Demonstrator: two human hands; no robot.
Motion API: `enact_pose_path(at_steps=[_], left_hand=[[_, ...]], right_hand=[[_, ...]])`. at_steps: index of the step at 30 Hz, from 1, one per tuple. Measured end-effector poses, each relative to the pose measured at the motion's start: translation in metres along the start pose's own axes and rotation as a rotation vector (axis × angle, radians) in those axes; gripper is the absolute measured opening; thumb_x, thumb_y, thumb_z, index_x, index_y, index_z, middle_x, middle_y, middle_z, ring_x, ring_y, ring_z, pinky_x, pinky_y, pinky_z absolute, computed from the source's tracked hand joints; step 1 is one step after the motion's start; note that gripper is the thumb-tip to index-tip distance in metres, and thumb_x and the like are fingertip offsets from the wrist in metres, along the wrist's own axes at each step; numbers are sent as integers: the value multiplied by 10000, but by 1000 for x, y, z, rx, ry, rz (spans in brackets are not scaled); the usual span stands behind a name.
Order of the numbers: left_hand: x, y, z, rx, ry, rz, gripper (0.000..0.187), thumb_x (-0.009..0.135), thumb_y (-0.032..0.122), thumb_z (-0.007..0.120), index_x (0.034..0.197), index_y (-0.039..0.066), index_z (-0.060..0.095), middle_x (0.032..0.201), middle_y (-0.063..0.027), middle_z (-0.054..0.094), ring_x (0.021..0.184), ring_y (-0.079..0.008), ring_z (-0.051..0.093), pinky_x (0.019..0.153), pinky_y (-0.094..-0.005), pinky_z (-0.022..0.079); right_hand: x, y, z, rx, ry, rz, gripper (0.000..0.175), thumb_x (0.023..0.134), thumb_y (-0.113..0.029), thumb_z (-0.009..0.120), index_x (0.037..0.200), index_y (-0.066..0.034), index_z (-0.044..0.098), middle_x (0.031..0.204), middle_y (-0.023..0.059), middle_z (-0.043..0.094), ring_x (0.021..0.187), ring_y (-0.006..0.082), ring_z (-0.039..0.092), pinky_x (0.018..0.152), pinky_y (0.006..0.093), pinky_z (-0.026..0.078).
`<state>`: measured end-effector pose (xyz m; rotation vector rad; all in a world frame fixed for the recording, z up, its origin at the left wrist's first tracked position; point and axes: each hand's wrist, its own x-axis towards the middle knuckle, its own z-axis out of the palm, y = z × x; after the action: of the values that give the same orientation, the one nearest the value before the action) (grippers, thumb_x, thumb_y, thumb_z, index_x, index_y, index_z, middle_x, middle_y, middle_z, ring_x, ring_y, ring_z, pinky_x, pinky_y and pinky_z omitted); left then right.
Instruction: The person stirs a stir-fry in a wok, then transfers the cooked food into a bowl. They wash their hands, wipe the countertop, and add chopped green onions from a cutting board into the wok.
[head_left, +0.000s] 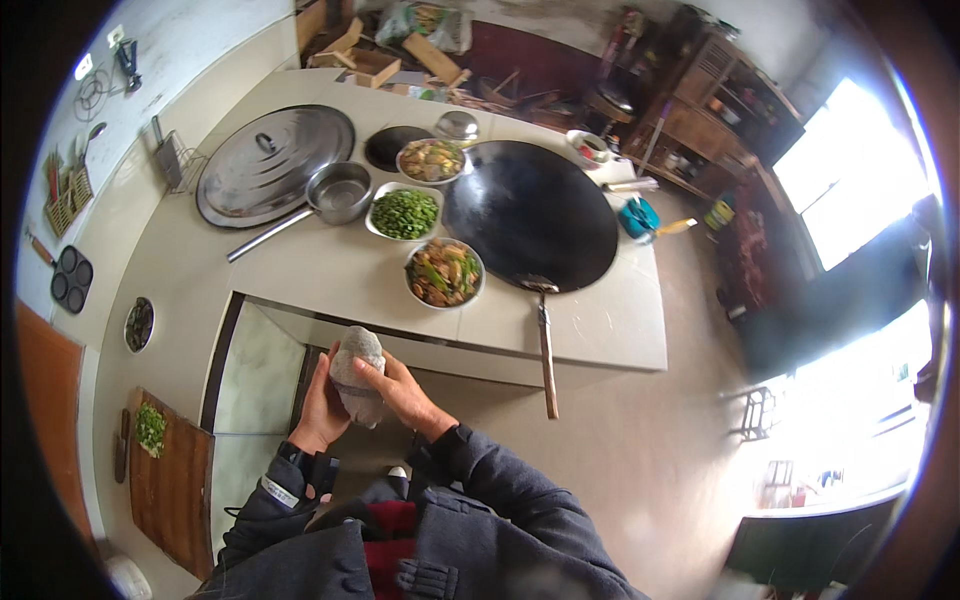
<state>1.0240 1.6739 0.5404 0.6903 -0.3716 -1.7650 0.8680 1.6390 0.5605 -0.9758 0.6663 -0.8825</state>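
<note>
Both hands hold a bunched grey cloth (358, 367), likely a towel, in front of my body at the counter's edge. My left hand (324, 409) cups its left side, and my right hand (409, 397) presses it from the right with the thumb on top. Just beyond stands a bowl of cooked meat and vegetables (445, 274). Behind that are a white dish of chopped greens (405, 214) and a second bowl of food (431, 161). A large black wok (532, 214) is set into the counter on the right, with a wooden-handled spatula (547, 352) resting across its near rim.
A steel saucepan (340, 195) and a big metal lid (274, 165) lie at the back left. On the left counter are a wooden cutting board (176, 480) with chopped greens (151, 430), a knife (121, 446) and a small bowl (139, 325). A teal container (639, 217) sits by the wok.
</note>
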Motion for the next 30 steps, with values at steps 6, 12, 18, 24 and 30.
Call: enact_pose_path(at_steps=[6, 12, 18, 24, 30], left_hand=[[-21, -67, 43, 136, -147, -103, 482, 943, 284, 590, 1365, 73, 489, 1128, -85, 628, 1070, -241, 621, 950, -354, 497], [-14, -150, 63, 1024, -436, 397, 323, 1005, 144, 503, 1281, -16, 557, 1203, -127, 636, 1060, -171, 616, 936, -301, 508], [-9, -245, 166, 515, -309, -241, 435, 1002, 392, 520, 1239, 33, 585, 1138, -94, 625, 989, -182, 621, 893, -312, 500], [-56, -404, 296, 657, -717, -439, 396, 992, 334, 548, 1259, 42, 572, 1172, -92, 619, 1038, -186, 608, 890, -327, 515], [-90, -506, 374, 374, -660, -725, 409, 997, 384, 520, 1236, 56, 570, 1180, -91, 622, 1044, -194, 618, 892, -346, 524]], right_hand=[[-79, 33, -1, 574, 425, 97, 446, 996, -418, 515, 1181, -22, 602, 1056, 89, 656, 921, 185, 644, 819, 297, 511], [-148, 57, -48, 63, 743, -389, 433, 1016, -412, 469, 1044, -20, 649, 947, 28, 633, 810, 109, 540, 714, 287, 472], [-265, -5, -129, -196, 796, -470, 400, 1021, -350, 482, 1194, -5, 588, 1070, 63, 649, 1045, 133, 545, 918, 301, 451], [-482, -57, -245, -210, 1087, -604, 383, 977, -251, 598, 1289, -38, 534, 1160, 46, 611, 1067, 114, 525, 932, 278, 449], [-591, -89, -287, -127, 1258, -460, 633, 975, -376, 588, 1430, -6, 350, 1333, 134, 516, 1206, 202, 503, 1002, 312, 421]])
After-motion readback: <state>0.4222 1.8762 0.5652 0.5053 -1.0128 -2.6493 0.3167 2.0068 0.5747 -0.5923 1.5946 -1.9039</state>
